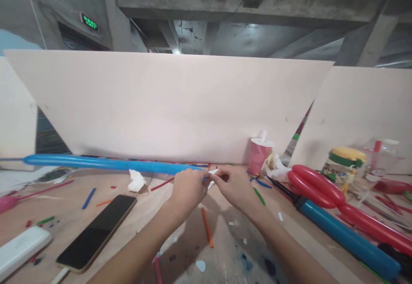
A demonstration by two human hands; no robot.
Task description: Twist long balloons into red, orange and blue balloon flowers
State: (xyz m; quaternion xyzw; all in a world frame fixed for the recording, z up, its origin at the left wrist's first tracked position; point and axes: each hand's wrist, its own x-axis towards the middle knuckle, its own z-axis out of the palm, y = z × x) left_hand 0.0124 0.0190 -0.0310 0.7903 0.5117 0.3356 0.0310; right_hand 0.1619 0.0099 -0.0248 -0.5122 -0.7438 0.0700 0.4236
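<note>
A long blue modelling balloon [106,163], inflated, stretches leftward from my hands, its narrow uninflated tip pointing to the far left. My left hand [189,189] is closed around the balloon's right end. Just beside it, my right hand [233,187] has thumb and forefinger pinched together near that end. The exact spot between the fingertips is too small to make out, and a bit of white scrap shows behind them. Below the hands an uninflated orange balloon [207,228] lies on the table.
Left on the table [180,249] are a phone [98,232], a white power bank [22,249] and crumpled tissue [136,181]. To the right lie a blue hand pump [347,236], a twisted red balloon [317,187], a pink cup [260,155] and a jar [344,166]. A pale board [180,108] stands behind.
</note>
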